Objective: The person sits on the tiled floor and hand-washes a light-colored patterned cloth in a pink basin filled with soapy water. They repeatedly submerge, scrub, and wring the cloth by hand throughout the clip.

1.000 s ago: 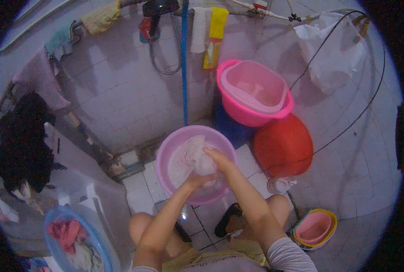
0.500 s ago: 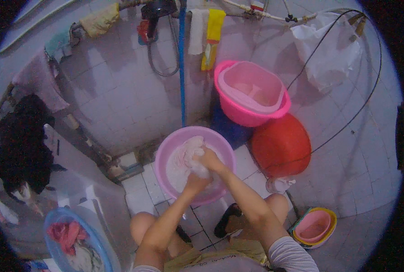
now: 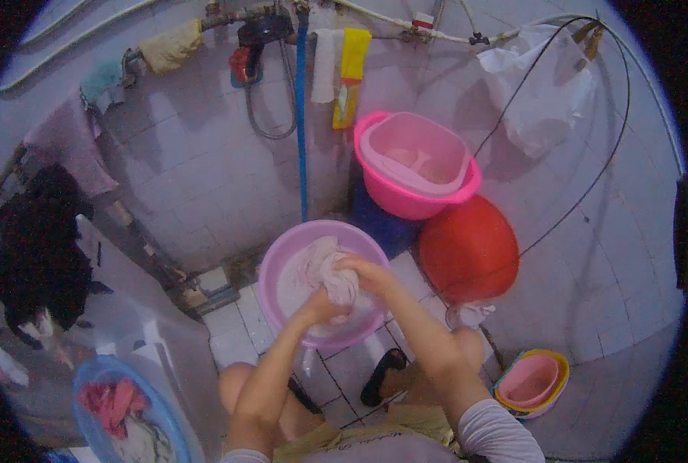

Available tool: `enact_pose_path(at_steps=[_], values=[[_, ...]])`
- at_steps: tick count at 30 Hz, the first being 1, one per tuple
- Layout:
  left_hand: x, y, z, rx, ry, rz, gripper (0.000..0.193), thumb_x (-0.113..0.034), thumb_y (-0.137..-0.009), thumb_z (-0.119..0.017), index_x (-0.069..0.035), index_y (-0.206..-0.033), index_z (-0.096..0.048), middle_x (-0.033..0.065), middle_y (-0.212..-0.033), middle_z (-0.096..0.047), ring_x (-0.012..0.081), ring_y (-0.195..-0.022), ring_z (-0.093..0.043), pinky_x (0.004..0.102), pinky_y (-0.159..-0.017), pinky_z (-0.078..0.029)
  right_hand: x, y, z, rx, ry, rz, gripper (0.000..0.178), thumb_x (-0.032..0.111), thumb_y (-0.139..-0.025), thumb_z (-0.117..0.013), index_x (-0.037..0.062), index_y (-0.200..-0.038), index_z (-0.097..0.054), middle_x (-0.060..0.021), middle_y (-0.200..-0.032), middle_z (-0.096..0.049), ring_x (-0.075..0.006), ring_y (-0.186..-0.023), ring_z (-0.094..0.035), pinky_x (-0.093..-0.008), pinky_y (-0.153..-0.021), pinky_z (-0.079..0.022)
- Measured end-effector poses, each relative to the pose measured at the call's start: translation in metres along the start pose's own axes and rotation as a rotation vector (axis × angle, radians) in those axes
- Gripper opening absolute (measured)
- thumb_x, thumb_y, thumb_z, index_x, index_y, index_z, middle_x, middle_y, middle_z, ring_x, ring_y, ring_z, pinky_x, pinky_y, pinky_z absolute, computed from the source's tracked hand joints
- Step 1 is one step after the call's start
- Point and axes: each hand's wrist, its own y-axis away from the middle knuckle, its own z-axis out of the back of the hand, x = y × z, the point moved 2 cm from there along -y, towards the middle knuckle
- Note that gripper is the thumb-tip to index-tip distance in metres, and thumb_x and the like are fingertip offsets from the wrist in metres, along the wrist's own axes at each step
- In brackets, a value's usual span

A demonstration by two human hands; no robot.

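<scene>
A lilac plastic basin [image 3: 268, 272] with whitish, sudsy water stands on the tiled floor in front of me. Over it, a wet pale pinkish-white cloth [image 3: 342, 285] is bunched between my hands, its far end lying toward the middle of the basin. My left hand [image 3: 325, 309] is closed on the near, lower part of the cloth. My right hand [image 3: 364, 273] grips it from the right side, a little farther away. Some fingertips are hidden in the folds.
Behind the basin to the right, pink basins [image 3: 406, 202] are stacked on a blue container [image 3: 382, 224], beside a red tub [image 3: 471, 251]. Small nested basins [image 3: 533, 380] sit at lower right. At left are a blue basket of laundry [image 3: 89, 420] and a white appliance [image 3: 139, 285].
Both hands have turned and shifted the cloth within the basin; more of its twisted folds now show between them. The whole view has shifted slightly.
</scene>
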Motion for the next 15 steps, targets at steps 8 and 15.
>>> enact_pose_path(at_steps=[8, 15], values=[[-0.075, 0.016, 0.021, 0.072, 0.615, 0.236, 0.067, -0.044, -0.084, -0.058, -0.004, -0.132, -0.037, 0.0096, -0.129, -0.045, 0.0226, -0.119, -0.043, 0.0344, -0.099, -0.034, 0.003, 0.022, 0.007, -0.117, -0.276, 0.053, 0.035, 0.019, -0.082, -0.062, 0.0023, -0.111, -0.053, -0.0098, -0.107, -0.06, -0.0231, -0.098, -0.059, -0.0377, -0.087, -0.047], [-0.101, 0.03, 0.022, 0.026, 1.137, 0.385, 0.067, -0.057, -0.088, -0.038, -0.008, -0.134, -0.036, 0.0088, -0.134, -0.042, 0.0251, -0.122, -0.042, 0.0396, -0.101, -0.033, 0.005, 0.035, 0.002, -0.228, -0.496, 0.099, 0.026, 0.016, -0.08, -0.061, 0.0013, -0.101, -0.058, -0.0124, -0.101, -0.062, -0.0225, -0.094, -0.061, -0.0378, -0.084, -0.049]])
